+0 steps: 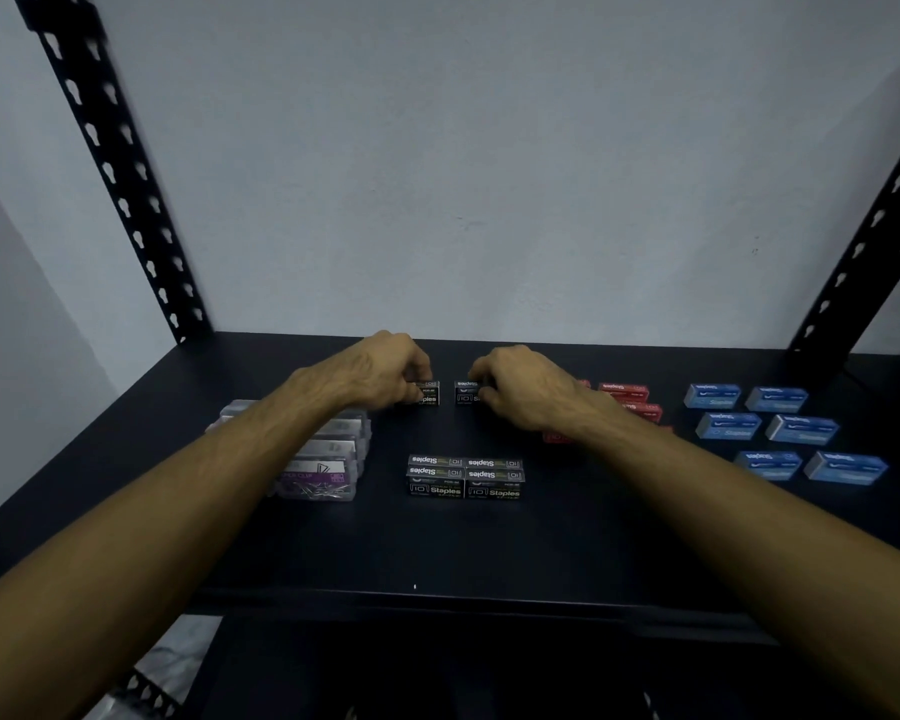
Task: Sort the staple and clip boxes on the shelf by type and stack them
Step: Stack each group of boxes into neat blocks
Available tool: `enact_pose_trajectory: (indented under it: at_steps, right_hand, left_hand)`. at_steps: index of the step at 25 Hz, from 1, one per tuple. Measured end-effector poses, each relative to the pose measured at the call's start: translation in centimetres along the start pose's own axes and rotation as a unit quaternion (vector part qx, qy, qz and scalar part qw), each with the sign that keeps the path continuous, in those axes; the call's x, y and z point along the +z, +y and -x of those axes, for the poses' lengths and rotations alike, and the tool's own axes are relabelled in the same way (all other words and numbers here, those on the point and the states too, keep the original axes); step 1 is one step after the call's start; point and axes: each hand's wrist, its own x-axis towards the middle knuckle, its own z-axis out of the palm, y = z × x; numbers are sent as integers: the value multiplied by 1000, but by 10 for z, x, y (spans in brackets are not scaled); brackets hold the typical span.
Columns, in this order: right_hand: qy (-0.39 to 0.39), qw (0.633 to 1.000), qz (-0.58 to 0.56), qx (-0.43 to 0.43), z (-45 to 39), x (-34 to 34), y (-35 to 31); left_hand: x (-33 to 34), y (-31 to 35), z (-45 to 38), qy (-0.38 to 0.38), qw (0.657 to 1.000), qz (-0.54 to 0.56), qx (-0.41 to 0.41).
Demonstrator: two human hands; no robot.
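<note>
So at this point you were partway through the black staples, going by the layout. Taking the black stack (464, 478) near the front middle of the shelf (489, 553) as the landmark: it was already a tidy block, two boxes wide and a couple of layers deep as far as I could tell. Straight behind it, toward the wall, you had your left hand (385, 374) with fingers curled round one loose black box (429, 393) and your right hand (520, 389) pinching a second black box (466, 392), the two boxes sitting just apart from each other, both apparently resting on the shelf. Left of the stack sat the clear clip boxes (323, 459), piled up, partly hidden by your left forearm. Right of the stack were the red boxes (625, 393), half covered by your right arm, and further right the blue boxes (780, 433), spread out singly, not stacked. My read: next you'd need to lift both black boxes together, bring them forward and set them square on top of the stack. Keep them aligned side by side or the top layer will probably sit crooked.
</note>
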Motion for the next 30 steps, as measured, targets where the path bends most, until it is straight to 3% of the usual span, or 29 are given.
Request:
enact_pose_trajectory:
  at_steps: [30]
  right_hand:
    - [-58, 992, -111, 6, 0, -9, -5]
  left_hand:
    - [4, 10, -1, -5, 999, 45, 21]
